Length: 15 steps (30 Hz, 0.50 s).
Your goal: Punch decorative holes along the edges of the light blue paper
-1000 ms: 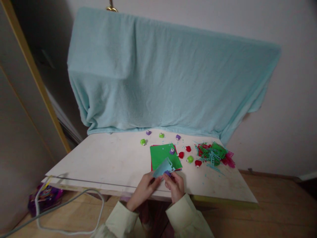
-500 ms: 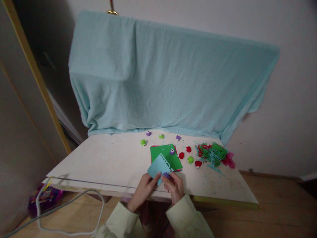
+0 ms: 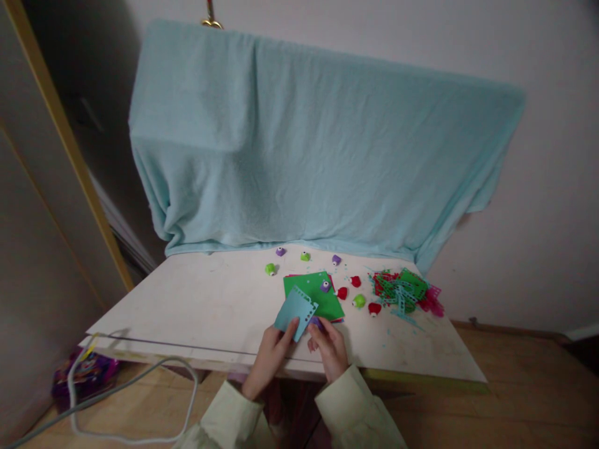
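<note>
My left hand (image 3: 272, 350) pinches a light blue sheet of paper (image 3: 291, 312) between thumb and fingers. Small holes run along the sheet's upper and right edges. My right hand (image 3: 331, 346) is closed around a small purple craft punch (image 3: 317, 323), mostly covered by the fingers. Its visible top sits just right of the blue sheet; whether they touch I cannot tell. Beyond both hands lies a stack of coloured sheets with green paper (image 3: 306, 282) on top. Another purple punch (image 3: 326, 285) rests on that stack.
Several small punches lie around the stack, among them a green punch (image 3: 270, 269) and a red punch (image 3: 374, 309). A heap of perforated paper scraps (image 3: 405, 292) sits at the right of the white table (image 3: 187, 305). A pale cable (image 3: 191, 399) loops at the lower left.
The blue sheet has shifted slightly left and turned. The purple punch, which overlapped its punched edge, now appears beside it on the right.
</note>
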Tool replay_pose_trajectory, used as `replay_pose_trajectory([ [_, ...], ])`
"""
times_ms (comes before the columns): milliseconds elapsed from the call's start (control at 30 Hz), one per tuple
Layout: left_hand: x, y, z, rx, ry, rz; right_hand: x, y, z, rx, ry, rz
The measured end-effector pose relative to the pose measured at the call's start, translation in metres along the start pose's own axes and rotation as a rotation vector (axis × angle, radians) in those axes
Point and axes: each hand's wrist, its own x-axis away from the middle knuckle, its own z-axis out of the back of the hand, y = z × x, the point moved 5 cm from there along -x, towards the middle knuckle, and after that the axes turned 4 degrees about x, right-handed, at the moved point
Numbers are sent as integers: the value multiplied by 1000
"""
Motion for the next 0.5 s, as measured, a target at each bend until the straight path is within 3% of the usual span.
replay_pose_trajectory([
  [167, 0, 1, 0, -23, -6, 0, 0, 3, 2, -106, 85, -21],
  [267, 0, 1, 0, -29, 5, -14, 0, -6, 15, -190, 170, -82],
  [367, 0, 1, 0, -28, 4, -40, -1, -40, 44, -179, 214, -57],
  [500, 0, 3, -1, -31, -2, -58, -6, -106, 102, -54, 351, 99],
])
